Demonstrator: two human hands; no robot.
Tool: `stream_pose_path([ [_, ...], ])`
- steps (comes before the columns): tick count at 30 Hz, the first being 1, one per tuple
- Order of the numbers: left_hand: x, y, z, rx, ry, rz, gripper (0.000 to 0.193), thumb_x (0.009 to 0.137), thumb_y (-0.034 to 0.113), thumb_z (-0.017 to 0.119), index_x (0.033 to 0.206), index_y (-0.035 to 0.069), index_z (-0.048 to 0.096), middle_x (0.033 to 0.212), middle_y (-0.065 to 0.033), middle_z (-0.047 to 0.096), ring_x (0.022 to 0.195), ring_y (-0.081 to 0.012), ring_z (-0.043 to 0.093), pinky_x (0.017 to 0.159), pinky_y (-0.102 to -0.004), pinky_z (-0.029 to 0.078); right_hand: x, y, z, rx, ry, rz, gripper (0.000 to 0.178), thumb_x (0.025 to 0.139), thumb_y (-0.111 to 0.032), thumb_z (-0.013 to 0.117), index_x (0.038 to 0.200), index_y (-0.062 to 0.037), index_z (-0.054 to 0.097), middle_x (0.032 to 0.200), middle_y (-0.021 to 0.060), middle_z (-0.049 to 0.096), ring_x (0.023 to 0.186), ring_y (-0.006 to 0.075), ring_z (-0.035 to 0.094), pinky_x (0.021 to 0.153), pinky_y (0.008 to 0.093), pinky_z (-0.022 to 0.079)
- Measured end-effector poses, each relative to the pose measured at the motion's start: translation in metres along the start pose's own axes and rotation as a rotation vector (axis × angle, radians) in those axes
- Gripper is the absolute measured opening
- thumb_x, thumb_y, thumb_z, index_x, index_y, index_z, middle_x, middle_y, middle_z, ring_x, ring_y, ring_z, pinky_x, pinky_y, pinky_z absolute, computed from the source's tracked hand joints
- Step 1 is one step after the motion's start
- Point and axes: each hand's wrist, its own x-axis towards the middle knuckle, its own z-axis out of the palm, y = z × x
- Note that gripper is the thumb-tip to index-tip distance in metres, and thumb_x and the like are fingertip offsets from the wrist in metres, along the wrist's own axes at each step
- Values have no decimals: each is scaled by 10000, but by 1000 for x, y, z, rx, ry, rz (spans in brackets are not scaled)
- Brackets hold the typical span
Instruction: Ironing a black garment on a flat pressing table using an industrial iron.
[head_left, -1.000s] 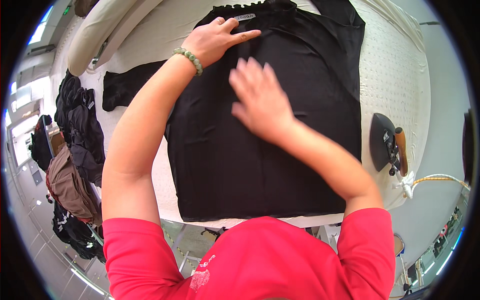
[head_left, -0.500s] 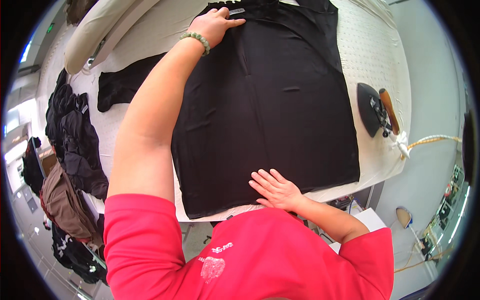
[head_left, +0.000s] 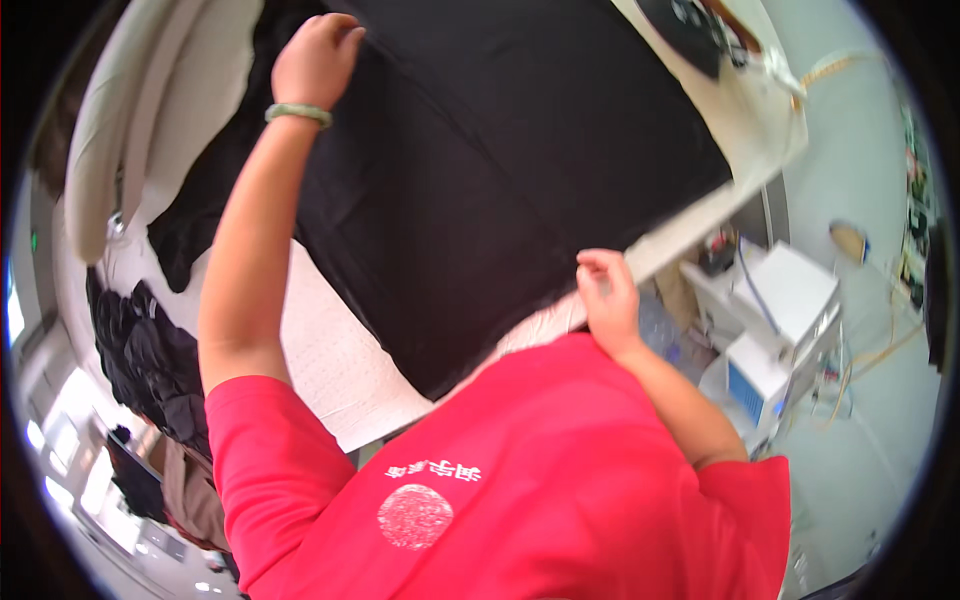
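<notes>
A black garment (head_left: 480, 150) lies spread over a white padded ironing table (head_left: 340, 350), one sleeve reaching out to the left. My left hand (head_left: 318, 60), with a pale green bead bracelet at the wrist, is at the far upper left of the cloth; its fingers are bent and closed, seemingly gripping the fabric. My right hand (head_left: 612, 300) is at the near hem, thumb and fingers drawn together at the cloth edge. Motion blur softens both hands, and the fabric between the fingertips is hard to make out.
An iron (head_left: 690, 35) with a wooden handle rests at the far right of the table. A padded arm (head_left: 100, 150) stands at the upper left, above a heap of black clothes (head_left: 150, 350). White equipment (head_left: 790, 290) stands beyond the table's right edge.
My view has swung, so table and iron appear turned and shifted. My right hand has gone from flat on the cloth to closed fingers at the hem; my left fingers have curled in.
</notes>
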Motion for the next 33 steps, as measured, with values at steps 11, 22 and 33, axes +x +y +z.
stream_pose_path([
  [11, -79, 139, -44, -756, -219, -83, 195, 891, 208, 762, 968, 35, 715, 833, -102, 707, 739, -214, 702, 695, -317, 548, -41, 27, -5, 667, 16, 651, 246, 1040, -131, 551, 1225, 9, 631, 918, 88, 719, 747, 107, 663, 661, 231, 526],
  [22, -236, 295, -23, -514, -345, 96, 189, 810, 142, 738, 956, 60, 650, 929, -116, 644, 850, -304, 656, 716, -395, 536, -30, 31, -10, 830, -24, 506, 286, 1027, -126, 537, 1245, 22, 648, 960, 90, 729, 787, 112, 674, 705, 244, 543],
  [33, -236, 304, -36, -479, -322, 226, 180, 807, 124, 711, 963, 62, 645, 909, -106, 648, 840, -296, 660, 723, -409, 542, -39, 35, -15, 789, -153, 664, 338, 1026, -115, 538, 1327, 11, 626, 1021, 83, 739, 840, 126, 691, 736, 258, 553],
])
